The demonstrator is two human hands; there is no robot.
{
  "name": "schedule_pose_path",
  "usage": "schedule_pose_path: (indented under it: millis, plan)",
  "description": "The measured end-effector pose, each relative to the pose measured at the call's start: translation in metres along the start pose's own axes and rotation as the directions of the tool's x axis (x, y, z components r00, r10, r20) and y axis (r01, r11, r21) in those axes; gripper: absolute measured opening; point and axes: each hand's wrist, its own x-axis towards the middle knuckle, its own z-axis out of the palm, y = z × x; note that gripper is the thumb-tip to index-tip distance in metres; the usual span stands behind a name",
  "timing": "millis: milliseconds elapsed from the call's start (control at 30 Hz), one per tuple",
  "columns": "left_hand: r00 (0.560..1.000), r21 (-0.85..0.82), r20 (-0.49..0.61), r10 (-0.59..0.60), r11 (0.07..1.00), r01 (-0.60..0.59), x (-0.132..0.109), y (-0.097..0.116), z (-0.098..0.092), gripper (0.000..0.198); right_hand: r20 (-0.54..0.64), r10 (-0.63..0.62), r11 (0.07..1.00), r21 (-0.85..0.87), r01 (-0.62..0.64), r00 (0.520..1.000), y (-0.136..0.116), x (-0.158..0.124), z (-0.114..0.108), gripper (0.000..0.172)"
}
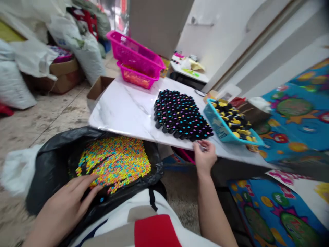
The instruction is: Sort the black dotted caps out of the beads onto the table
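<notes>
My left hand (pixel 65 206) lies with fingers stretched out on the edge of a black plastic bag (pixel 51 161), its fingertips touching the heap of small coloured pieces (pixel 115 161) inside. My right hand (pixel 205 156) is at the near edge of the white table (pixel 123 106), fingers pinched on something small I cannot make out. Just beyond it stands a block of upright black tubes with coloured tips (pixel 181 115). A blue basket (pixel 222 128) holding black and yellow parts sits to the right of the block.
Two pink baskets (pixel 135 56) stand stacked at the table's far end. White sacks and a cardboard box (pixel 64 73) crowd the floor at the back left. A colourful mat (pixel 295 113) covers the right side. A second low table (pixel 189 70) stands behind.
</notes>
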Motion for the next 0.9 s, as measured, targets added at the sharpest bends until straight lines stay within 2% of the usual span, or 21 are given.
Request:
schedule_pose_path:
  millis: [100,133,167,200,233,267,300,333,367,400,467,533,600,633,667,767,800,900]
  plan:
    - [0.992,0.183,0.122,-0.033,0.983,0.010,0.014,0.024,-0.016,0.033,-0.057,-0.067,0.995,0.068,0.071,0.996,-0.018,-0.026,-0.006,0.033]
    - [0.981,0.207,0.187,-0.044,0.978,0.004,0.021,0.028,-0.019,0.031,-0.012,-0.104,0.989,0.102,0.104,0.995,-0.028,-0.037,-0.005,0.029]
    - [0.966,0.213,0.255,-0.054,0.977,-0.001,0.026,0.031,-0.021,0.027,0.096,-0.164,0.978,0.146,0.149,0.982,-0.039,-0.050,-0.002,0.026]
    - [0.952,0.215,0.298,-0.068,0.977,0.003,0.031,0.033,-0.022,0.024,0.260,-0.266,0.954,0.209,0.215,0.928,-0.052,-0.063,0.002,0.021]
    - [0.941,0.210,0.329,-0.081,0.978,0.010,0.035,0.034,-0.022,0.023,0.434,-0.400,0.909,0.301,0.289,0.807,-0.066,-0.076,0.008,0.017]
    - [0.929,0.186,0.361,-0.081,0.982,0.014,0.037,0.034,-0.022,0.020,0.568,-0.545,0.836,0.420,0.352,0.617,-0.079,-0.089,0.015,0.015]
    - [0.922,0.141,0.380,-0.073,0.990,0.020,0.038,0.035,-0.022,0.018,0.627,-0.671,0.741,0.548,0.388,0.397,-0.093,-0.102,0.024,0.014]
    - [0.921,0.072,0.385,-0.057,0.997,0.031,0.037,0.035,-0.023,0.017,0.628,-0.747,0.655,0.640,0.400,0.218,-0.105,-0.113,0.034,0.015]
    - [0.931,-0.014,0.364,-0.039,0.999,0.048,0.036,0.036,-0.024,0.016,0.612,-0.784,0.596,0.691,0.409,0.109,-0.116,-0.122,0.043,0.016]
    - [0.951,-0.107,0.309,-0.033,0.992,0.069,0.034,0.036,-0.027,0.017,0.604,-0.796,0.560,0.713,0.421,0.037,-0.126,-0.130,0.052,0.017]
    - [0.988,-0.261,0.122,-0.092,0.958,0.121,0.028,0.033,-0.035,0.021,0.589,-0.807,0.518,0.739,0.431,-0.039,-0.143,-0.140,0.065,0.021]
    - [0.974,-0.354,-0.037,-0.224,0.914,0.197,0.022,0.028,-0.046,0.023,0.563,-0.815,0.483,0.792,0.372,-0.140,-0.157,-0.147,0.070,0.022]
    - [0.936,-0.412,-0.084,-0.341,0.867,0.280,0.016,0.022,-0.057,0.025,0.553,-0.794,0.480,0.826,0.297,-0.254,-0.168,-0.154,0.068,0.024]
    - [0.927,-0.412,-0.075,-0.366,0.858,0.306,0.014,0.019,-0.061,0.026,0.576,-0.764,0.502,0.813,0.294,-0.289,-0.172,-0.157,0.066,0.026]
    - [0.933,-0.388,-0.053,-0.356,0.868,0.309,0.013,0.017,-0.064,0.026,0.618,-0.727,0.536,0.783,0.316,-0.299,-0.175,-0.161,0.063,0.029]
    - [0.980,-0.156,0.101,-0.173,0.970,0.188,0.012,0.019,-0.066,0.025,0.714,-0.650,0.626,0.697,0.349,-0.260,-0.175,-0.168,0.059,0.027]
    - [0.977,-0.060,0.184,-0.105,0.991,0.118,0.013,0.023,-0.065,0.023,0.715,-0.652,0.645,0.698,0.310,-0.253,-0.173,-0.168,0.059,0.025]
    - [0.923,0.132,0.384,0.007,0.989,-0.063,0.014,0.033,-0.060,0.025,0.699,-0.678,0.689,0.712,0.133,-0.230,-0.163,-0.164,0.061,0.017]
